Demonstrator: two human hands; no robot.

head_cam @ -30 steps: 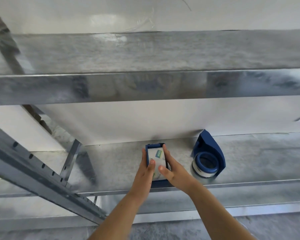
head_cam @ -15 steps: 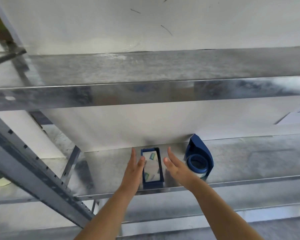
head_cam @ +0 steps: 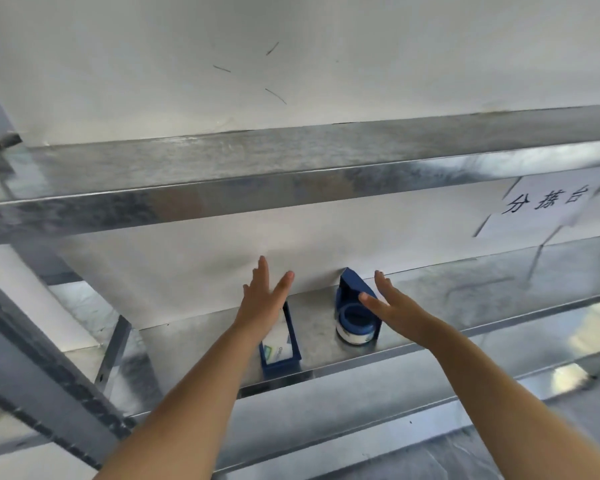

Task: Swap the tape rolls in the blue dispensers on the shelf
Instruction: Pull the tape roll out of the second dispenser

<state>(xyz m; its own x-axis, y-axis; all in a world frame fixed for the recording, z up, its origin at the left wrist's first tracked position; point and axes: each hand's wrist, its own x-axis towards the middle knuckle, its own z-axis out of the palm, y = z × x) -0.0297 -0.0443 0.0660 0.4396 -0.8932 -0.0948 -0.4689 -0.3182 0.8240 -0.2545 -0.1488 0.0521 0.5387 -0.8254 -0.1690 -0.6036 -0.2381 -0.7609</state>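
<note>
Two blue tape dispensers stand on the metal shelf (head_cam: 430, 303). The left dispenser (head_cam: 280, 344) stands upright near the front edge and shows a white labelled tape roll (head_cam: 276, 346). The right dispenser (head_cam: 355, 306) lies on its side with a white tape roll (head_cam: 354, 337) on its blue hub. My left hand (head_cam: 262, 299) is raised above the left dispenser, fingers spread, holding nothing. My right hand (head_cam: 392, 306) hovers open in front of the right dispenser's right side, partly covering it.
A second metal shelf (head_cam: 291, 174) runs across just above the hands. A slanted steel upright (head_cam: 42, 368) and brace stand at the left. A white paper sign (head_cam: 548, 202) with black characters hangs on the wall at the right.
Both hands let go of the left dispenser and lifted away from it, spreading open. The right hand moved right toward the other dispenser. The camera tilted up.
</note>
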